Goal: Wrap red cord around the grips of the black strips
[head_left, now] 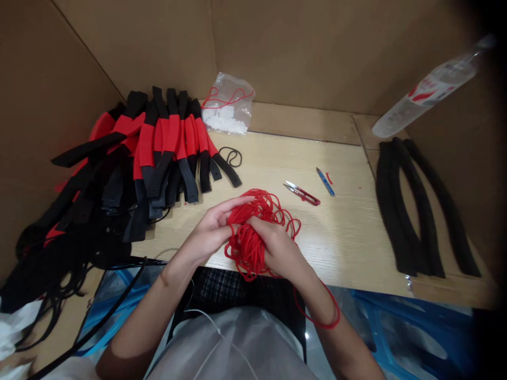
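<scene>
Left hand (208, 232) and right hand (279, 249) pinch the tangled red cord (247, 248), light and limp, best held at its dense middle!

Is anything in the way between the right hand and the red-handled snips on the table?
Only loose loops of the red cord lie between the right hand and the snips. The loops bulge out from the bundle towards the snips without touching them. No other object stands in that gap.
</scene>
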Tool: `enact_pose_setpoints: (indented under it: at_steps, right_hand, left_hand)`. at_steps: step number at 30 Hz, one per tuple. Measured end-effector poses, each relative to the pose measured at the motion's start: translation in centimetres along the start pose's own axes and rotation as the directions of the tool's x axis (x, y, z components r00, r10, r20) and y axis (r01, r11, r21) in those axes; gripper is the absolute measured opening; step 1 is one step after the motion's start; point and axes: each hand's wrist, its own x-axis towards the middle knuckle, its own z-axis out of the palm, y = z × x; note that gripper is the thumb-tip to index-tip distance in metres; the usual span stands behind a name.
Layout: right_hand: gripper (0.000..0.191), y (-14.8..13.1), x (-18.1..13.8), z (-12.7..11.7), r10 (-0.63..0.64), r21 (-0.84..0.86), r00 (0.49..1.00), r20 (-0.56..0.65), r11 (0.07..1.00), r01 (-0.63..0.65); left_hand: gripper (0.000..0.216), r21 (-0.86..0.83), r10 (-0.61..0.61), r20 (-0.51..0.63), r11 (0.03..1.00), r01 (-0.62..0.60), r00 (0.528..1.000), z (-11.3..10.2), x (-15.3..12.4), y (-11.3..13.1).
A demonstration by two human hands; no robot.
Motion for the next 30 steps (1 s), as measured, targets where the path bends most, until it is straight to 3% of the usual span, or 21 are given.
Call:
enact_pose_setpoints:
  at_steps: [4,8,10,12,15,18,21,26,28,30]
  right_hand:
    - [0.023,-0.1,0.3,0.6,0.126,-0.362,0.988,0.086,0.928,-0.087]
    - [0.029,-0.6,0.3,1.2,0.143,-0.444,0.985,0.091,0.892,-0.088]
    - [0.03,-0.8,0.2,1.1,0.14,-0.469,0.985,0.101,0.88,-0.077]
    - [0.031,-0.9,0.1,0.7,0.138,-0.484,0.985,0.108,0.873,-0.069]
    - [0.033,-0.8,-0.2,0.1,0.133,-0.491,0.985,0.107,0.869,-0.064]
    - [0.033,-0.3,-0.4,-0.2,0.072,-0.479,0.995,0.066,0.877,-0.032]
    - [0.032,0.4,-0.5,-0.2,-0.035,-0.46,0.999,-0.013,0.888,0.025]
    - [0.047,0.7,-0.6,0.0,-0.024,-0.397,0.998,-0.066,0.918,-0.004]
    - [0.049,0.4,-0.3,0.0,0.041,-0.37,0.999,-0.019,0.928,-0.045]
    - [0.038,0.0,0.2,0.0,0.097,-0.341,0.995,0.012,0.936,-0.087]
  left_hand:
    - [0.054,0.251,0.064,-0.029,0.966,-0.054,0.998,-0.2,-0.2,-0.2]
    - [0.062,0.608,0.114,-0.09,0.793,-0.036,0.989,-0.4,-0.4,-0.5]
    - [0.056,0.678,0.123,-0.071,0.734,-0.043,0.99,-0.5,-0.4,-0.2]
    - [0.045,0.577,0.09,-0.037,0.815,-0.052,0.995,-0.4,-0.4,0.1]
    - [0.03,0.267,0.034,-0.011,0.963,-0.03,0.999,-0.3,-0.4,0.4]
    - [0.023,0.009,0.007,-0.016,1.0,-0.007,1.0,-0.4,-0.5,0.3]
    - [0.035,-0.159,0.001,0.005,0.987,0.0,1.0,-0.6,-0.6,0.0]
    - [0.079,-0.179,0.074,0.114,0.982,-0.053,0.991,-1.0,-0.5,-0.7]
    - [0.084,-0.094,0.115,0.188,0.991,-0.098,0.975,-1.0,-0.5,-0.9]
    - [0.078,0.058,0.17,0.258,0.98,-0.191,0.951,-0.8,-0.6,-1.0]
